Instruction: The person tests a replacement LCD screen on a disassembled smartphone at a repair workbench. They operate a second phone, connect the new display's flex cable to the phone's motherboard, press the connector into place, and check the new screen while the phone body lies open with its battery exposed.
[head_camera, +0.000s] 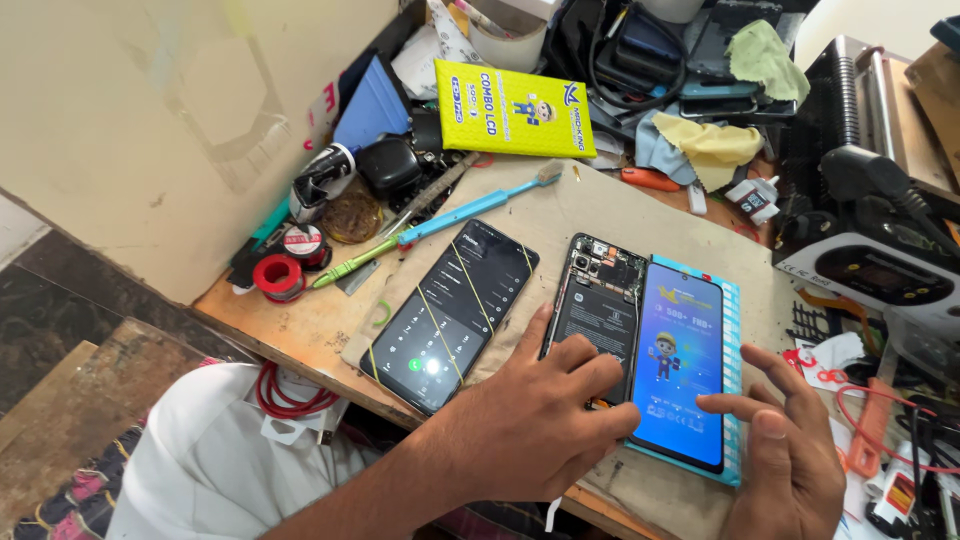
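My left hand (545, 415) rests with its fingers on the lower end of an opened phone body (598, 305) whose battery and circuit board show. Right beside it lies a new display panel (682, 362) with a blue printed film, on a light blue backing. My right hand (790, 440) hovers at the panel's lower right, fingers spread, one fingertip touching the screen's lower edge. A second phone (450, 312) with a lit dark screen, bound by yellow rubber bands, lies to the left. All rest on a brown cardboard mat (590, 205).
A blue toothbrush (480, 205), green tool (350, 265), red tape roll (278, 277), solder wick tin (352, 217), yellow padded envelope (512, 108) and cloths (712, 145) crowd the bench's back. A black machine (880, 265) stands at the right, red wires (880, 420) beside it.
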